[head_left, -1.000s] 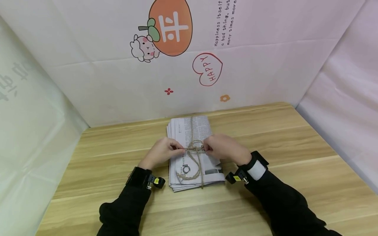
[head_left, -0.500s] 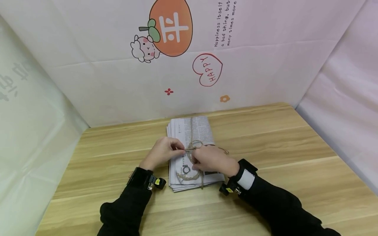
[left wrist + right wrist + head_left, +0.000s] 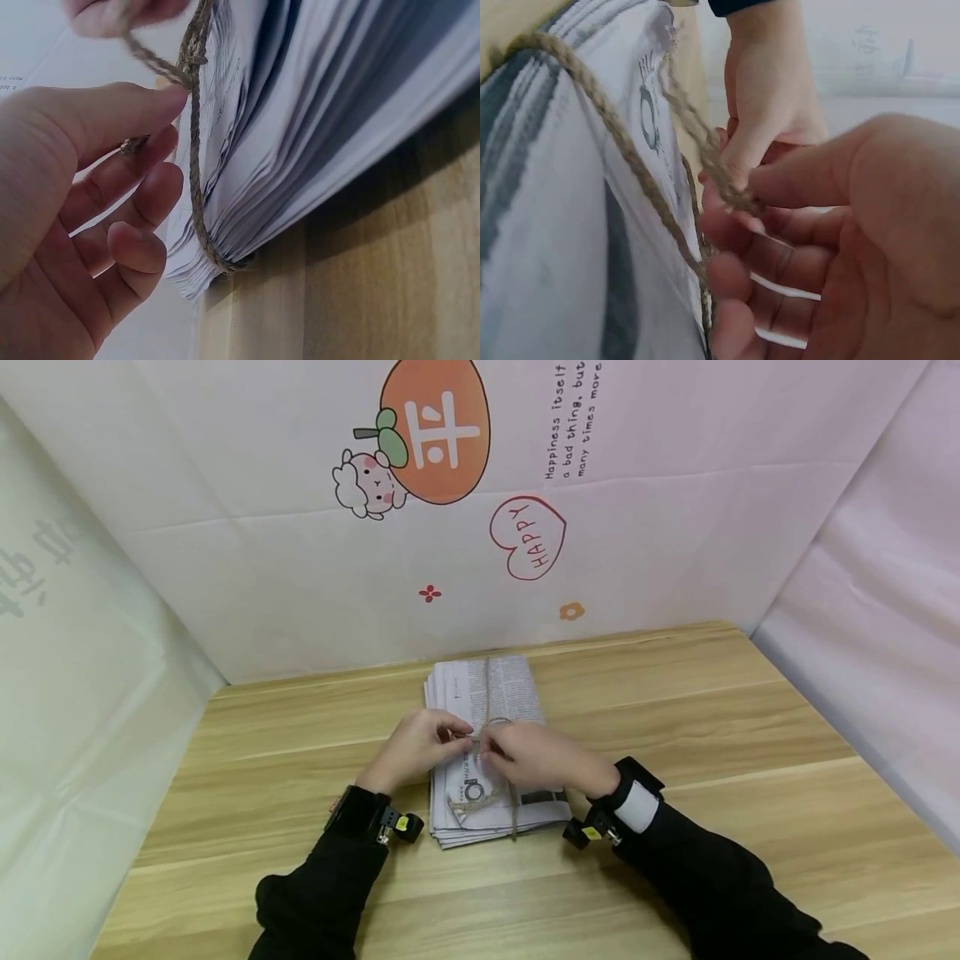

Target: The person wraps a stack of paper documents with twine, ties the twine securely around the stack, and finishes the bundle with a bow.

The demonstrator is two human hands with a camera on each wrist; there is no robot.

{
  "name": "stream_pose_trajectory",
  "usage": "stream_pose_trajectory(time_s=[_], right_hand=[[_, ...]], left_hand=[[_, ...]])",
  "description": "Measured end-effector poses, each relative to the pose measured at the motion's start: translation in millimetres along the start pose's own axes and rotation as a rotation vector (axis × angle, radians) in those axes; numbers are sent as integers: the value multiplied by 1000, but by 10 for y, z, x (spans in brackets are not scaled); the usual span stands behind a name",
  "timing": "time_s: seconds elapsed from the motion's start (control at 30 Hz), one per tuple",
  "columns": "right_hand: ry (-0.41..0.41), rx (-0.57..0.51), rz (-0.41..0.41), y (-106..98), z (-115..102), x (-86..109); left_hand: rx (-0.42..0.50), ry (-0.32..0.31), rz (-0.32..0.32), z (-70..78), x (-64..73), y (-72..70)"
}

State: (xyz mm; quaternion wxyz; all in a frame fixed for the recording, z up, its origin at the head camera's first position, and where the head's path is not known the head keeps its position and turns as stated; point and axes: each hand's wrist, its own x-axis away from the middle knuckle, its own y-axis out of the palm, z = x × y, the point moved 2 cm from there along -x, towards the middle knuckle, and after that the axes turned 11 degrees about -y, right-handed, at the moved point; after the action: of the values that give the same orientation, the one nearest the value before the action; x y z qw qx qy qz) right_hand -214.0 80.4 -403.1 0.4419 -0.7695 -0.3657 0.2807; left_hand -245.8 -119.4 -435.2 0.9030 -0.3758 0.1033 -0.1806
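A stack of folded newspapers (image 3: 517, 681) lies on the wooden table, bound lengthwise and crosswise with brown twine (image 3: 196, 150). Over the middle of the stack, my left hand (image 3: 416, 745) pinches twine between thumb and forefinger, close to the crossing. Facing it from the right, my right hand (image 3: 543, 753) grips a strand of twine (image 3: 705, 146) between thumb and fingers. The two hands' fingertips nearly meet. Much of the crossing is hidden behind the right hand in the head view. A loose length of twine trails over the lower part of the top sheet.
The wooden table (image 3: 712, 718) extends to both sides of the stack. Behind it hangs a white printed cloth (image 3: 315, 593), with more pale cloth at the left and right. A camera on a black strap sits on each wrist.
My right hand has moved left from the stack's right side to the twine crossing, beside the left fingertips, and now grips a strand there. My left hand has hardly moved.
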Motion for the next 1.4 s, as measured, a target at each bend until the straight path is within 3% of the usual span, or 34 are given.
stream_pose_trajectory(time_s=[0.17,0.4,0.57,0.77,0.97,1.23,1.4], right_hand=[[38,-115,84,-125,78,26],[114,-73,95,-295,165,91],[105,-25,93,-288,236,90],[152,-21,112,-257,310,85],[83,4,134,-240,329,92],[112,15,70,-229,389,94],[137,30,36,-275,377,120]], left_hand=[[15,35,4,22,-9,-5],[-2,51,-33,59,-15,28],[-38,56,-27,82,-56,66],[-68,57,-28,95,-108,87],[-52,60,-60,78,-117,76],[-46,97,-65,77,-120,84],[-40,84,-65,106,-136,95]])
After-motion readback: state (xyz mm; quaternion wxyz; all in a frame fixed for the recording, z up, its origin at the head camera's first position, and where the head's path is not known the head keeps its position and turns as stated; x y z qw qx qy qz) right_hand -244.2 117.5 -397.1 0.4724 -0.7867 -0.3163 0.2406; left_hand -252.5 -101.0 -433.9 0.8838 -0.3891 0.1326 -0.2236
